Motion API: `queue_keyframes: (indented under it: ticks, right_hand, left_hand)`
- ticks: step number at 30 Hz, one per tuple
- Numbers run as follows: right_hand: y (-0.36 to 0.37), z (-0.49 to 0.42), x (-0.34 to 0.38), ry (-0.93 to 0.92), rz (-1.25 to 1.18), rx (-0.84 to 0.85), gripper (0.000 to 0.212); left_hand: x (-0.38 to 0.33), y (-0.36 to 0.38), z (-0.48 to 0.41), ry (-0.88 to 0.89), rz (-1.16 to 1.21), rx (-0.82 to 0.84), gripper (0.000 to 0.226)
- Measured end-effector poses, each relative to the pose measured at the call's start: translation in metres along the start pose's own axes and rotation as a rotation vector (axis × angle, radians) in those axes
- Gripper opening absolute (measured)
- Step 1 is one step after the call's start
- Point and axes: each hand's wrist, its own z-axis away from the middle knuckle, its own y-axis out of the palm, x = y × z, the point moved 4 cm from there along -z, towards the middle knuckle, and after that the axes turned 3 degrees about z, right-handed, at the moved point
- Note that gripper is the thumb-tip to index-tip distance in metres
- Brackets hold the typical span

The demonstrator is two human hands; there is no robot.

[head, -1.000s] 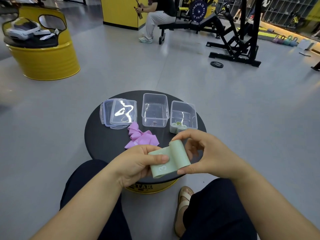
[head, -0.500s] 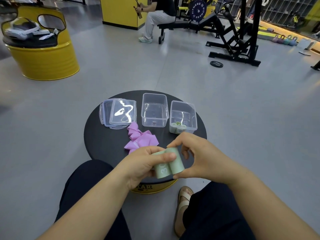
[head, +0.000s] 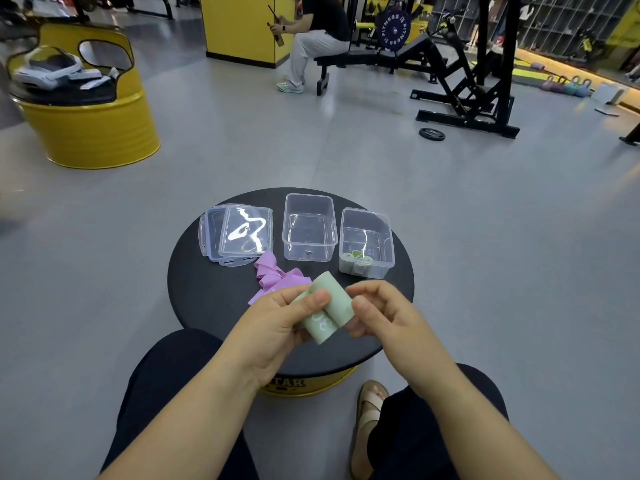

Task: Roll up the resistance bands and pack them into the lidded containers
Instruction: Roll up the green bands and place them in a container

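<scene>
Pointing away lengthwise: rolled green band (head: 337, 302)

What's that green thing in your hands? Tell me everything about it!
It is a pale green resistance band, smooth and rubbery-looking, with white printed marks on its near end. It is partly rolled into a chunky, tilted bundle. The left hand grips it with the thumb pressed on top, and the right hand pinches its right edge. It is held up over the near part of the round black table, and only the hands touch it.
</scene>
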Motion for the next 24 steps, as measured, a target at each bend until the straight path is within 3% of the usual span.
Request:
queue_keyframes:
  ticks: [4, 9, 19, 24]
  right_hand:
    - [0.015, 0.003, -0.008, 0.035, -0.092, -0.05, 0.035]
    - [0.015, 0.005, -0.004, -0.012, -0.194, -0.145, 0.034]
    - [0.008, 0.008, 0.001, -0.114, -0.063, -0.169, 0.031]
    - [0.008, 0.009, 0.001, -0.128, -0.029, -0.149, 0.033]
  left_hand:
    - [0.001, 0.004, 0.002, 0.069, 0.006, 0.021, 0.024]
    - [0.002, 0.006, 0.004, 0.138, -0.046, 0.032, 0.031]
    - [0.0, 0.005, 0.011, 0.111, -0.229, 0.006, 0.045]
    - [-0.006, 0.004, 0.011, 0.136, -0.339, -0.046, 0.033]
